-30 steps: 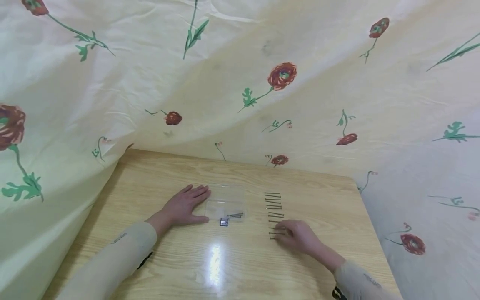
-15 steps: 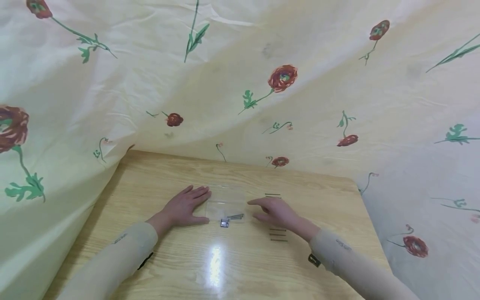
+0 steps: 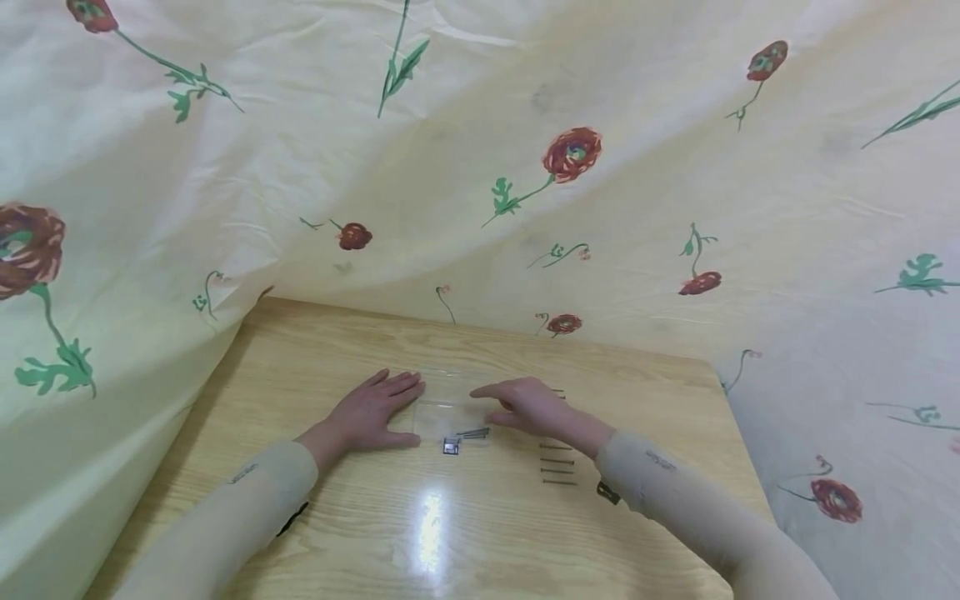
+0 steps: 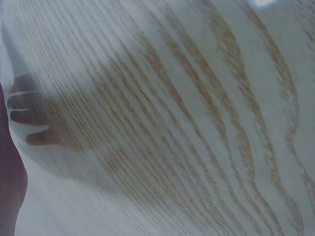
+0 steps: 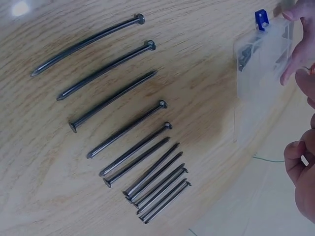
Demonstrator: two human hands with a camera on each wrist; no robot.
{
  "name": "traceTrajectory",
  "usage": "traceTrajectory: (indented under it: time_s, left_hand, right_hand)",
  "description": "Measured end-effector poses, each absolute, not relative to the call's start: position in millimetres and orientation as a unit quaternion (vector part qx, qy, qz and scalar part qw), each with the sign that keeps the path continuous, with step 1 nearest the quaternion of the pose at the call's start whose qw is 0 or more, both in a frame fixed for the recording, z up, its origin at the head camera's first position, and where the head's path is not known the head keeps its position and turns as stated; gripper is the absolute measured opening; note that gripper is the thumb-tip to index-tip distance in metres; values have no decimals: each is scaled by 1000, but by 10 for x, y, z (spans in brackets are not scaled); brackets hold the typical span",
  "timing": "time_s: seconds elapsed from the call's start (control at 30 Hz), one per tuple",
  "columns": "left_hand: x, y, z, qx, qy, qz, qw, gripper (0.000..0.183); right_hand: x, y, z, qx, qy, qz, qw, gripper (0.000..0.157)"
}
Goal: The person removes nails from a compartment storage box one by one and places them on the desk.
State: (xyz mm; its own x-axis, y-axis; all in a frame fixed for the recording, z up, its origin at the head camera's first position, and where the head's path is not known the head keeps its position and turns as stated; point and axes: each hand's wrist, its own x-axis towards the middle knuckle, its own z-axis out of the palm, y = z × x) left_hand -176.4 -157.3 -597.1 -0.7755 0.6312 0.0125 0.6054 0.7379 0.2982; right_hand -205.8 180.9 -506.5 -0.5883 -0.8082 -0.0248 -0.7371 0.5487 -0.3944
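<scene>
A clear plastic box with a blue latch lies on the wooden table; a few nails are inside. My left hand rests flat at the box's left side, fingers spread and thumb near its front corner. Over the box's right part reaches my right hand, index finger extended, thumb below it. In the right wrist view, the other fingers of the right hand bend loosely, with nothing visible in them. Several nails lie in a row on the table; the right hand covers part of this row in the head view.
The wooden table carries a bright light reflection near its front. Flower-printed cloth hangs behind the table and along both sides. One nail at the near end of the row looks bent.
My right hand has moved left and away from me, from the near end of the nail row to above the box. The left hand has stayed beside the box.
</scene>
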Motion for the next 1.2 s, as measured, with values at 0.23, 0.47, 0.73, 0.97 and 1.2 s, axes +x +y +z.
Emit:
traceTrajectory:
  time_s: [0.23, 0.47, 0.73, 0.97, 1.2]
  left_hand:
    - [-1763, -1566, -5953, 330, 932, 145, 49, 97]
    - [-1774, -1576, -5944, 329, 930, 152, 57, 97]
    - [-1783, -1577, -5914, 330, 932, 139, 59, 98]
    - [-1791, -1581, -5909, 333, 929, 154, 43, 97]
    - [-1817, -1573, -5961, 329, 931, 148, 51, 98]
  right_hand:
    - [-2086, 1768, -5147, -444, 869, -153, 154, 44]
    - [-2103, 1741, -5250, -468, 857, -149, 156, 40]
    - [-2127, 1693, -5309, -485, 851, -124, 159, 33]
    - [-2128, 1652, -5303, -531, 831, -120, 117, 30]
    - [-2131, 1638, -5314, -543, 823, -108, 130, 27]
